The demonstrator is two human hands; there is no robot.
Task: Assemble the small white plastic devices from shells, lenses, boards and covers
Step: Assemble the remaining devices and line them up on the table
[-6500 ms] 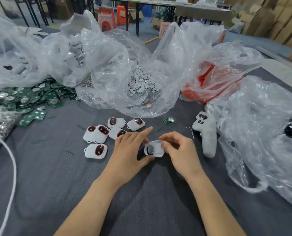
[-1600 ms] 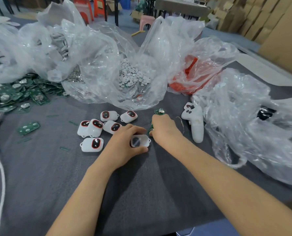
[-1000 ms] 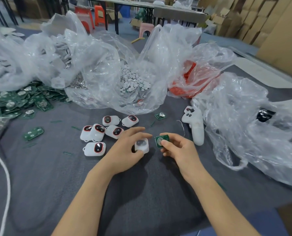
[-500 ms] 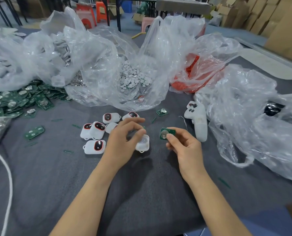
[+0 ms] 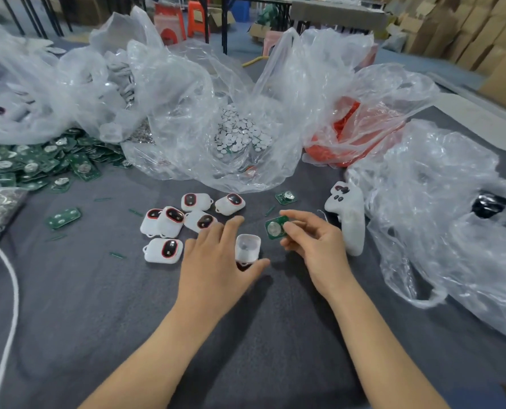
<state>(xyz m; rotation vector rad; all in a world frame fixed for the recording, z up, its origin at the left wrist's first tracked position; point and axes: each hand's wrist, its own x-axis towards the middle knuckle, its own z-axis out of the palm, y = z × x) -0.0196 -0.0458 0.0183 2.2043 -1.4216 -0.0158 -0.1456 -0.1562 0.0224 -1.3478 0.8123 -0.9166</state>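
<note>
One board (image 5: 276, 228) nr shell (image 5: 247, 248) rim, apart

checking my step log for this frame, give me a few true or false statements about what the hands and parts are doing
1. The right hand pinches a green board. True.
2. The left hand holds the white shell. True.
3. The green board already sits inside the white shell. False: it is held apart, beside the shell.
4. Red pieces lie loose beside the hands. False: the red parts are inside a clear bag.
</note>
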